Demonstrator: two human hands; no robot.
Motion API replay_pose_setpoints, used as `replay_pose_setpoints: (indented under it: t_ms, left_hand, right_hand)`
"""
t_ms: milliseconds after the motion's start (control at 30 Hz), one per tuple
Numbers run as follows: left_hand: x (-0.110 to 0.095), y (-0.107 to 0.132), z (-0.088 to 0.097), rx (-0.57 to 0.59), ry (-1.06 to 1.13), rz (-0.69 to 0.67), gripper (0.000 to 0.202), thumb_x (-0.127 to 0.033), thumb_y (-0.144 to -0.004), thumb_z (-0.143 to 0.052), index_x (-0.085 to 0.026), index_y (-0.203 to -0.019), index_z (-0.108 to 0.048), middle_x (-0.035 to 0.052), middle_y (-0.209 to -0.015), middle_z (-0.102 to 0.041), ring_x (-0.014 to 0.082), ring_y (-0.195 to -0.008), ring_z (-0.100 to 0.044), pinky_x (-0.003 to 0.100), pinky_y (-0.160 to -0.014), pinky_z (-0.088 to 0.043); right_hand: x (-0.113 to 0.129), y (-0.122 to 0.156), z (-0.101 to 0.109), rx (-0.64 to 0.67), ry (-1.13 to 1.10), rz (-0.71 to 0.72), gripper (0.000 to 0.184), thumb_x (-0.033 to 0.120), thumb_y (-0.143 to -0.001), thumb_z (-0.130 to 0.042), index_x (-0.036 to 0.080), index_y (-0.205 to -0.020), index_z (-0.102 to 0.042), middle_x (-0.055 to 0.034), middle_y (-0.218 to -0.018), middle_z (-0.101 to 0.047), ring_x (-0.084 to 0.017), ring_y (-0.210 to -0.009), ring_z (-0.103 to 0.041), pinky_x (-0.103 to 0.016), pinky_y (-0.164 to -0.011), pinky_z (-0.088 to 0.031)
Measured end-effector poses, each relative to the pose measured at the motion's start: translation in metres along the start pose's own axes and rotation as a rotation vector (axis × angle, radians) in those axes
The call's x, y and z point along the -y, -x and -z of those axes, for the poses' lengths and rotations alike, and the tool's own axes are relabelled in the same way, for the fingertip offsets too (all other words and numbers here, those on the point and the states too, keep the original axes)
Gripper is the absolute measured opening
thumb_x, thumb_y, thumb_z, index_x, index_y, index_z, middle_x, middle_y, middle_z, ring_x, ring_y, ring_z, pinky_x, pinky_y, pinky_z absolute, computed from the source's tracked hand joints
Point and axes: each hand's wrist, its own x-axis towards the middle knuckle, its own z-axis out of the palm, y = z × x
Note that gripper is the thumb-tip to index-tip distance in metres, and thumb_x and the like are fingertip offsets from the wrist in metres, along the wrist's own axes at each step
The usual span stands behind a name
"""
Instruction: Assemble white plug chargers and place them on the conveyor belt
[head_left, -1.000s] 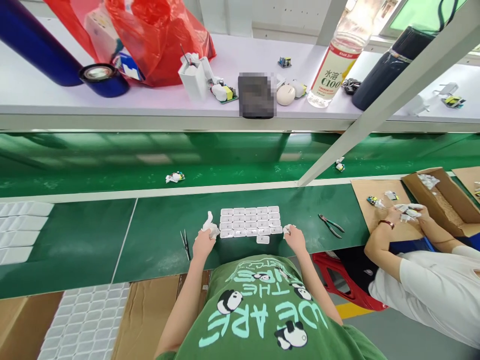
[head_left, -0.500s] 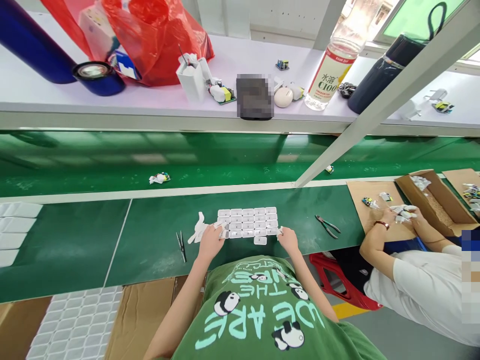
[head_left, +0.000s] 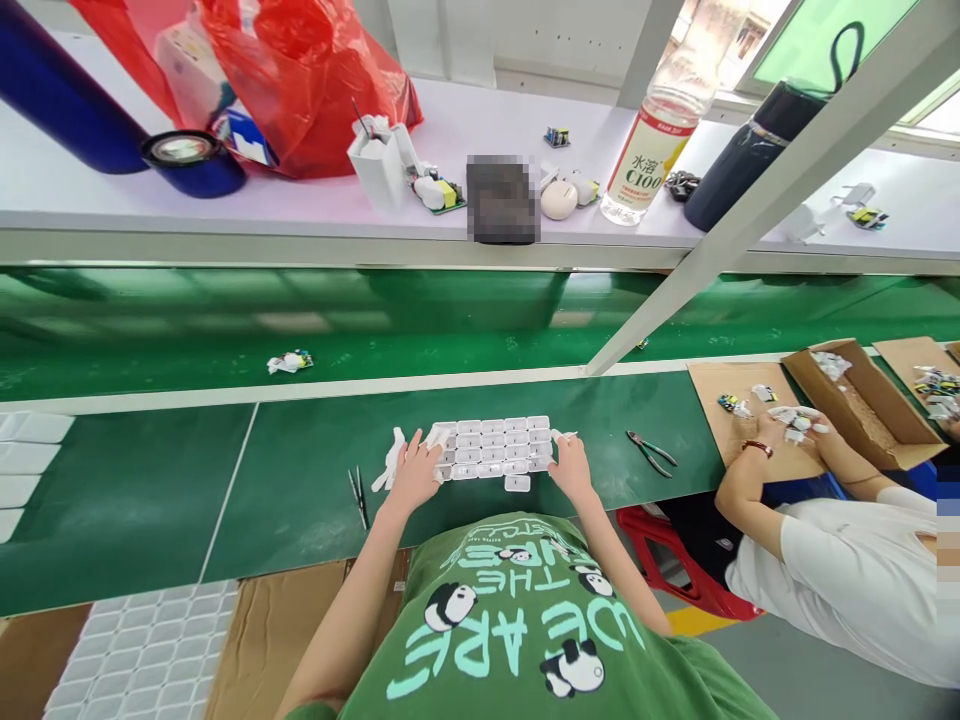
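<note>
A block of several small white plastic cases point(head_left: 495, 447) lies in rows on the green bench point(head_left: 300, 480) in front of me. One loose white case point(head_left: 517, 483) sits just below the block. My left hand point(head_left: 415, 471) rests at the block's left edge with fingers spread, and a white glove point(head_left: 389, 461) lies on the bench beside it. My right hand point(head_left: 570, 468) touches the block's right edge with its fingers extended. Both hands flank the block and neither lifts anything.
Black tweezers point(head_left: 358, 494) lie left of my hands, green-handled pliers point(head_left: 651, 452) to the right. A co-worker point(head_left: 832, 560) at right handles small parts over cardboard. A small part point(head_left: 287, 362) rides the conveyor. White trays point(head_left: 142, 650) lie below left. The shelf above holds a bottle point(head_left: 651, 150).
My left hand put down the white glove it held and moved onto the block's left edge. My right hand moved up to the block's right edge. The part on the conveyor drifted left.
</note>
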Motion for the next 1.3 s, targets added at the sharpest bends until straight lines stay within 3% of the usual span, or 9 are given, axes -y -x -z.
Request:
replay_pose_setpoints:
  t_ms: [167, 267, 600, 967, 1300]
  left_hand:
    - [-0.002, -0.014, 0.004, 0.032, -0.036, -0.024, 0.063, -0.005, -0.075, -0.060, -0.018, -0.136, -0.056, 0.0192, -0.145, -0.060, 0.0370, -0.158, -0.024, 0.060, -0.127, -0.019]
    - [-0.008, -0.021, 0.004, 0.045, -0.012, -0.019, 0.060, -0.005, -0.076, -0.060, -0.015, -0.135, -0.057, 0.0213, -0.144, -0.061, 0.0381, -0.158, -0.024, 0.060, -0.127, -0.017]
    - [-0.026, -0.033, -0.001, 0.022, -0.030, -0.022, 0.053, -0.009, -0.075, -0.067, -0.017, -0.127, -0.060, 0.0195, -0.135, -0.065, 0.0396, -0.157, -0.025, 0.062, -0.126, -0.016]
    - [-0.018, -0.034, 0.001, 0.026, -0.049, -0.015, 0.053, -0.007, -0.075, -0.065, -0.021, -0.126, -0.062, 0.0160, -0.136, -0.066, 0.0379, -0.156, -0.027, 0.062, -0.126, -0.018]
    - [-0.021, -0.035, 0.004, 0.043, -0.056, -0.060, 0.055, -0.005, -0.073, -0.067, -0.018, -0.126, -0.061, 0.0197, -0.136, -0.065, 0.0400, -0.157, -0.025, 0.064, -0.126, -0.016]
  right_hand:
    - [0.000, -0.017, -0.009, 0.039, 0.088, 0.258, 0.052, 0.001, -0.074, -0.060, 0.015, -0.124, -0.060, -0.0198, -0.144, -0.055, -0.035, -0.153, -0.027, -0.050, -0.121, -0.028]
    - [-0.002, -0.027, -0.013, 0.081, 0.116, 0.320, 0.055, -0.004, -0.073, -0.057, 0.014, -0.125, -0.060, -0.0191, -0.149, -0.053, -0.033, -0.158, -0.019, -0.052, -0.127, -0.018]
    - [0.007, -0.044, -0.016, 0.105, 0.182, 0.395, 0.054, 0.004, -0.074, -0.069, 0.015, -0.126, -0.062, -0.0198, -0.146, -0.057, -0.030, -0.155, -0.029, -0.047, -0.127, -0.022]
    - [0.006, -0.047, -0.014, 0.105, 0.207, 0.408, 0.054, 0.004, -0.074, -0.069, 0.017, -0.126, -0.063, -0.0181, -0.141, -0.060, -0.029, -0.153, -0.032, -0.048, -0.126, -0.022]
    - [0.017, -0.044, -0.013, 0.093, 0.247, 0.386, 0.050, 0.008, -0.073, -0.072, 0.016, -0.122, -0.065, -0.0202, -0.137, -0.060, -0.033, -0.146, -0.037, -0.049, -0.122, -0.027]
